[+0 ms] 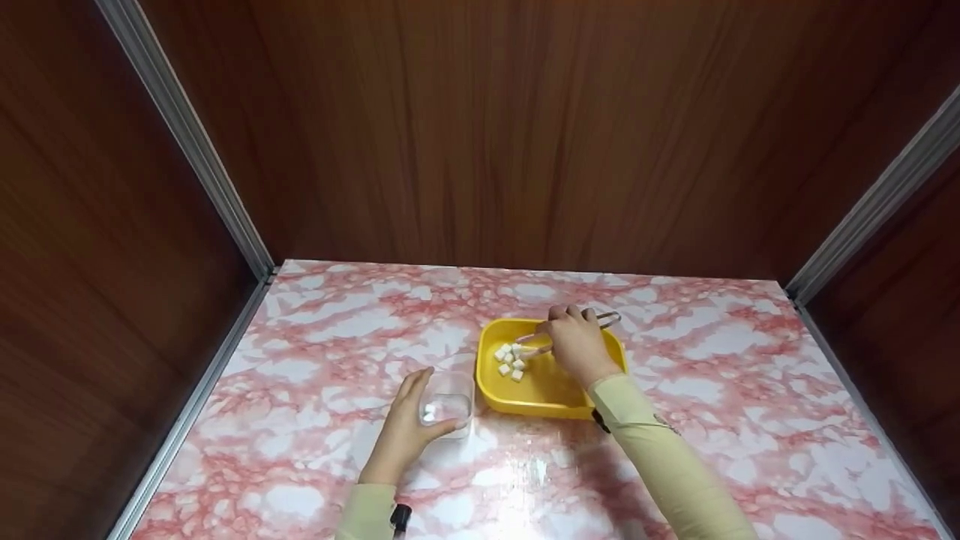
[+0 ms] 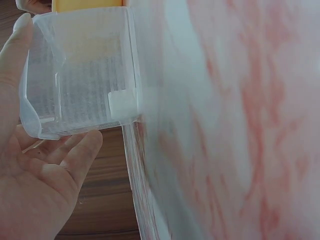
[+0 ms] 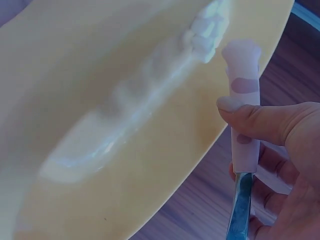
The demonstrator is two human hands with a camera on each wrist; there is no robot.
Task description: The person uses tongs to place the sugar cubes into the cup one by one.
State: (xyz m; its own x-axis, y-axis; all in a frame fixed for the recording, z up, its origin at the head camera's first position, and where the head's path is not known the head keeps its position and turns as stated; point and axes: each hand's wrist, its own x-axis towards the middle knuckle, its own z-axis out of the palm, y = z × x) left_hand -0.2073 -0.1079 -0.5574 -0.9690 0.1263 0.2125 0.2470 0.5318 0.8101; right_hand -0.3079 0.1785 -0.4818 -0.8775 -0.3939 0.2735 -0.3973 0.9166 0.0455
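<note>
My left hand (image 1: 403, 429) grips a clear plastic container (image 2: 85, 65) standing on the table, thumb on one side and fingers on the other. Inside it, at the bottom, lies a white cube (image 2: 122, 104). To the right is a yellow tray (image 1: 551, 391) with several white cubes (image 1: 504, 370) clustered at its left end. Over the tray, my right hand (image 1: 579, 346) holds a pair of metal tongs (image 1: 536, 351) with pink tips. Those tips point left at the cubes; whether they touch or pinch one cannot be told. In the right wrist view, thumb and fingers press the tongs (image 3: 245, 156) from both sides.
The table (image 1: 315, 420) has a red and white marbled top. A dark wood panel (image 1: 480, 150) closes off the back, with side panels left and right. Metal rails (image 1: 210, 161) run along the corners. The clear container stands close beside the tray's left wall.
</note>
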